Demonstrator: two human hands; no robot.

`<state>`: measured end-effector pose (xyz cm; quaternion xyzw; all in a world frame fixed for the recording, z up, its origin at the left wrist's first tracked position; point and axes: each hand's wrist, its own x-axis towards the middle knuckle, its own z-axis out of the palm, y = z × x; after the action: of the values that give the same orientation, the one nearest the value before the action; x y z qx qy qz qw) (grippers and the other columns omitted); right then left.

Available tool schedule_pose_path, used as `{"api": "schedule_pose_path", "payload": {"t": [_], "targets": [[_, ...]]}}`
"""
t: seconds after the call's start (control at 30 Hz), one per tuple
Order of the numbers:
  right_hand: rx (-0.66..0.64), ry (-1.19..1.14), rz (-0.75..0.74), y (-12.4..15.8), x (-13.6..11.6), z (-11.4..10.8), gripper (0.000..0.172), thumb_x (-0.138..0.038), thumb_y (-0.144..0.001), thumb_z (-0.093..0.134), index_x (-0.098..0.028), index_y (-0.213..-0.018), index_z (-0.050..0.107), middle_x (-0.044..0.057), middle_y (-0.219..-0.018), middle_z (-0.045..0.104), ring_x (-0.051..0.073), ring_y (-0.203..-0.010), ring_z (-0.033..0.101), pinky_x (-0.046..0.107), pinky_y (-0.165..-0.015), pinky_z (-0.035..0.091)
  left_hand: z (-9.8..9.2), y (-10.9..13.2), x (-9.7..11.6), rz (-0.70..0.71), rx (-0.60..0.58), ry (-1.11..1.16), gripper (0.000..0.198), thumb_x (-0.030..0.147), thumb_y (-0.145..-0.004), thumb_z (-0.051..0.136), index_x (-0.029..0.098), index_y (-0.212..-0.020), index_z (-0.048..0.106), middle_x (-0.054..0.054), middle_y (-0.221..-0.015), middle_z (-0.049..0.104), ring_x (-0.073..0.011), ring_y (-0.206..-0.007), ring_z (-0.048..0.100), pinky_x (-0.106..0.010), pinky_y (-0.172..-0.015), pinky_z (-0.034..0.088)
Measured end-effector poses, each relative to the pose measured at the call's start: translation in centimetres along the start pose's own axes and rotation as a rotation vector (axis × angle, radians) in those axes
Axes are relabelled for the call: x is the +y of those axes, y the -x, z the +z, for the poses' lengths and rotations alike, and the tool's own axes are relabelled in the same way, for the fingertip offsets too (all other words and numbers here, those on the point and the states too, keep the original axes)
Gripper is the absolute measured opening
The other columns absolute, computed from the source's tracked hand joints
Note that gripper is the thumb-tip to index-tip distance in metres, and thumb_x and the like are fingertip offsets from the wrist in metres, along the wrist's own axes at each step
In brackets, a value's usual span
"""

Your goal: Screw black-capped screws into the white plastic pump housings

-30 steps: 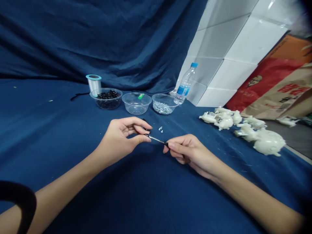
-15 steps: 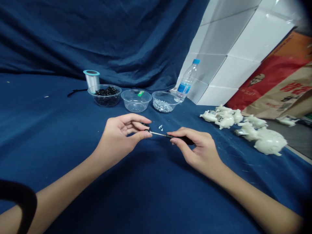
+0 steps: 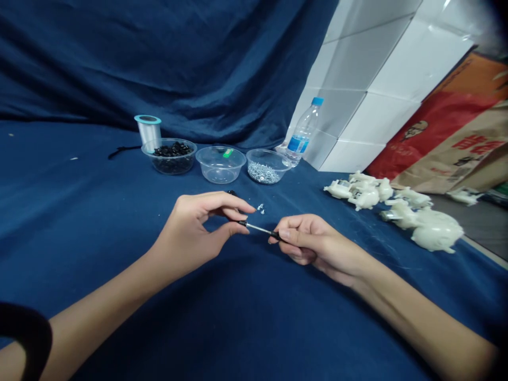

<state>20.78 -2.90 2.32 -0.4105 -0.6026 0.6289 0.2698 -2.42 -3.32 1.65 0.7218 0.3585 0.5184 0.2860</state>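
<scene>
My right hand [image 3: 307, 241] is closed round the dark handle of a screwdriver [image 3: 260, 228], whose metal shaft points left. The shaft's end meets a small black part [image 3: 242, 223] pinched between the thumb and fingers of my left hand [image 3: 206, 222]. Most of that part is hidden behind my fingers, so its full shape does not show. Just beyond the fingertips, a few small silver screws [image 3: 261, 208] lie on the blue cloth [image 3: 254, 317].
Behind my hands stand a clear bowl of black parts [image 3: 173, 159], a clear bowl [image 3: 220, 172] with a green label and a bowl of screws [image 3: 265, 173]. A spool [image 3: 148, 129] and a bottle [image 3: 302, 132] stand behind. Whitish plastic parts [image 3: 436, 228] lie right, near white boxes [image 3: 361, 116].
My right hand has rolled over on the screwdriver handle, the thumb now lying across the top. The screwdriver and the black part have dipped slightly; my left hand keeps its pinch.
</scene>
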Motion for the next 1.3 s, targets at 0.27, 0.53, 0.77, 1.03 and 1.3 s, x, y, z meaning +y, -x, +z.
{"api": "schedule_pose_path", "payload": {"t": [0.27, 0.53, 0.77, 1.03, 1.3], "targets": [[0.348, 0.525, -0.538, -0.2, 0.3, 0.3, 0.017, -0.021, -0.077, 0.077, -0.020, -0.090, 0.065, 0.003, -0.088, 0.063, 0.016, -0.080, 0.063, 0.029, -0.071, 0.052, 0.2, -0.3, -0.4, -0.196, 0.112, 0.160, 0.024, 0.016, -0.068, 0.082, 0.022, -0.090, 0.074, 0.001, -0.080, 0.074, -0.0150, -0.081, 0.072, -0.023, -0.084, 0.059], [0.484, 0.930, -0.891, 0.3, 1.1, 0.3, 0.017, -0.012, -0.089, 0.063, -0.023, -0.102, 0.068, 0.006, -0.094, 0.072, 0.020, -0.083, 0.067, 0.036, -0.074, 0.055, 0.9, -0.1, -0.2, -0.293, 0.164, 0.271, 0.027, 0.013, -0.063, 0.084, 0.022, -0.087, 0.076, 0.002, -0.074, 0.074, -0.0139, -0.075, 0.073, -0.022, -0.080, 0.060], [0.471, 0.889, -0.750, 0.7, 0.8, 0.8, 0.010, -0.014, -0.089, 0.062, -0.018, -0.095, 0.069, 0.004, -0.084, 0.073, 0.014, -0.063, 0.062, 0.028, -0.057, 0.048, 0.9, 0.1, 0.0, -0.249, 0.144, 0.199, 0.024, 0.013, -0.065, 0.084, 0.020, -0.086, 0.075, 0.001, -0.076, 0.075, -0.0134, -0.077, 0.073, -0.021, -0.081, 0.060], [0.193, 0.281, -0.182, 0.1, -0.2, 0.2, 0.018, -0.031, -0.083, 0.068, -0.014, -0.077, 0.067, -0.002, -0.059, 0.055, 0.008, -0.050, 0.042, 0.021, -0.044, 0.029, 0.6, 0.4, -0.5, -0.061, 0.021, 0.022, 0.020, 0.014, -0.072, 0.079, 0.020, -0.090, 0.074, -0.001, -0.081, 0.075, -0.0158, -0.078, 0.072, -0.026, -0.081, 0.058], [-0.050, -0.082, 0.086, 0.2, -0.1, -0.2, 0.020, -0.032, -0.085, 0.069, -0.012, -0.082, 0.068, -0.005, -0.057, 0.046, 0.003, -0.044, 0.027, 0.019, -0.040, 0.019, -0.2, 0.2, -0.3, 0.169, -0.056, -0.117, 0.014, 0.012, -0.078, 0.075, 0.020, -0.090, 0.074, 0.000, -0.082, 0.074, -0.0125, -0.074, 0.070, -0.023, -0.073, 0.056]]}}
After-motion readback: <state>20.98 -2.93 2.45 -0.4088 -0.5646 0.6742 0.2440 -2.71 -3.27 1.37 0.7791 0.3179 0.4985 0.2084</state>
